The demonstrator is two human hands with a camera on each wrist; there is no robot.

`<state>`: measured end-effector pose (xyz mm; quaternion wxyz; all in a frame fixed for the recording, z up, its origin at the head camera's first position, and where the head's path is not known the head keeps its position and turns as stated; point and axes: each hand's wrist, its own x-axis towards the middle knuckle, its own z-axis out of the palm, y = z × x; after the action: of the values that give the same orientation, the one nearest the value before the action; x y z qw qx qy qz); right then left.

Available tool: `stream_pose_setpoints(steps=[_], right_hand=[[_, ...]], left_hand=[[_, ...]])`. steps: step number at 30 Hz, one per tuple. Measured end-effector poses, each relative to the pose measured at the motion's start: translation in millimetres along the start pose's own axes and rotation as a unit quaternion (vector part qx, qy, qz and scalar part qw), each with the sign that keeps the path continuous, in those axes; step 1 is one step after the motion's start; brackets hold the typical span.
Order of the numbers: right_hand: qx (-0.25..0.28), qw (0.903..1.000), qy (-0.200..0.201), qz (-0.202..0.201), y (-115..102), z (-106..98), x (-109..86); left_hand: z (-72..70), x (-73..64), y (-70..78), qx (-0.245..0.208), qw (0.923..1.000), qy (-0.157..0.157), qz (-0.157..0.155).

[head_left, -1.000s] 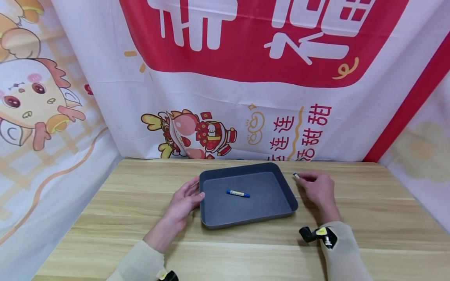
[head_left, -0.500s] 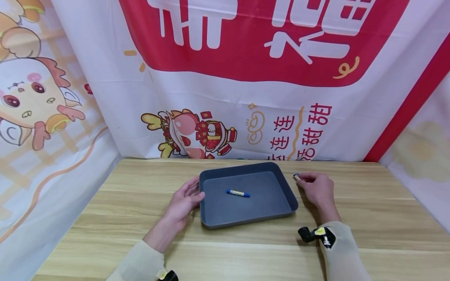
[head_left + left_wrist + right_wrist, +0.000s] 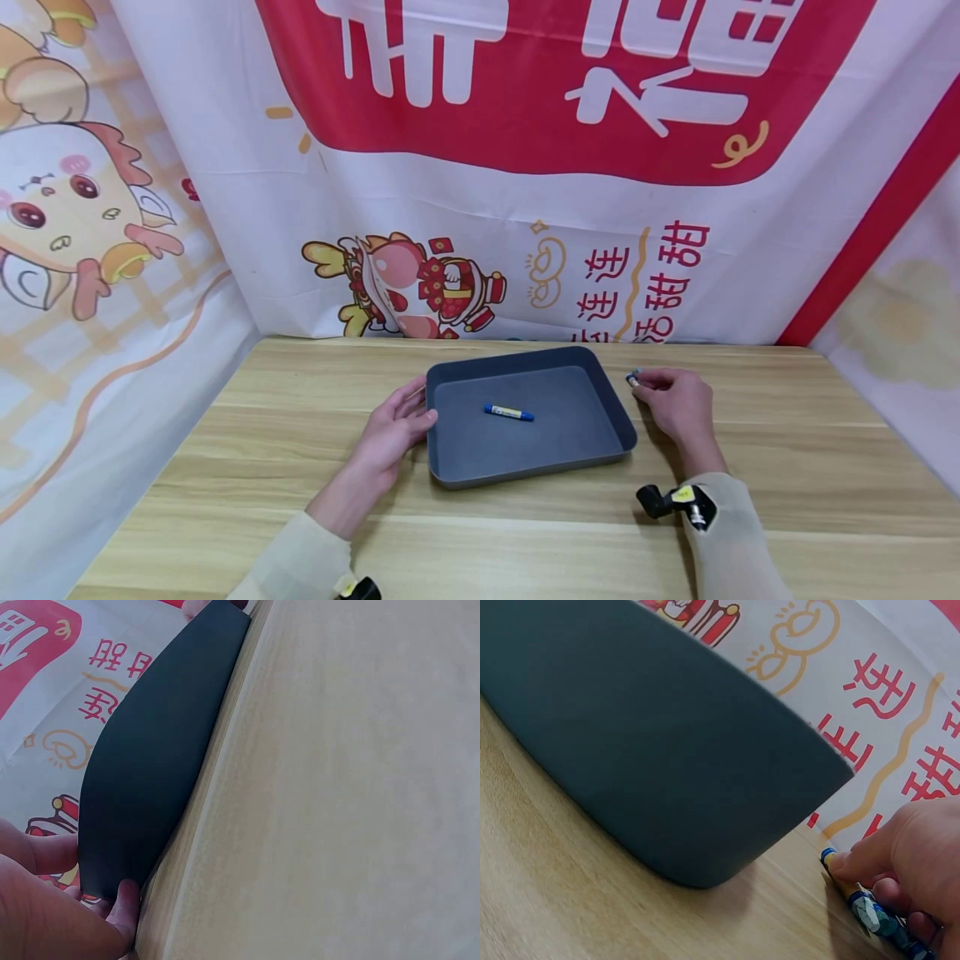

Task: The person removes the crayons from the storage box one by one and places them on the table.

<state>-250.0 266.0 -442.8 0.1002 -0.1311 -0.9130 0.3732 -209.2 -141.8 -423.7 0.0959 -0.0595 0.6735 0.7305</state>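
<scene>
A dark grey rectangular tray lies on the wooden table, with one blue crayon in a pale wrapper inside it. My left hand grips the tray's left side, thumb over the rim and fingers against the outer wall. Just right of the tray, my right hand pinches small crayons low over the table. Blue, white and teal parts of them show in the right wrist view; the fingers hide the rest, so their exact number is unclear.
The wooden table runs back to a white cloth backdrop printed with red shapes and cartoons. Another printed cloth hangs at the left. Black camera mounts sit on the wrists.
The crayons in my right fingertips have shifted slightly, and a teal tip now shows beside the blue one. My left hand and the tray have stayed in place.
</scene>
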Motion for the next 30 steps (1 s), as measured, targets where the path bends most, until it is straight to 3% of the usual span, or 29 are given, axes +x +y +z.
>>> stream_pose_setpoints(steps=[8,17,30], right_hand=[[-0.003,1.0000,-0.004,-0.008,-1.7,-1.4,-1.1],[0.012,0.9996,-0.022,0.012,-7.1,-4.5,-0.2],[0.048,0.9974,-0.053,-0.007,-22.8,-13.4,-5.2]], left_hand=[[-0.4,-0.6,-0.5,0.000,1.0000,-0.001,0.004],[-0.5,-0.5,-0.2,-0.002,1.0000,-0.002,0.003],[0.8,-0.3,1.2,0.000,1.0000,0.002,-0.001]])
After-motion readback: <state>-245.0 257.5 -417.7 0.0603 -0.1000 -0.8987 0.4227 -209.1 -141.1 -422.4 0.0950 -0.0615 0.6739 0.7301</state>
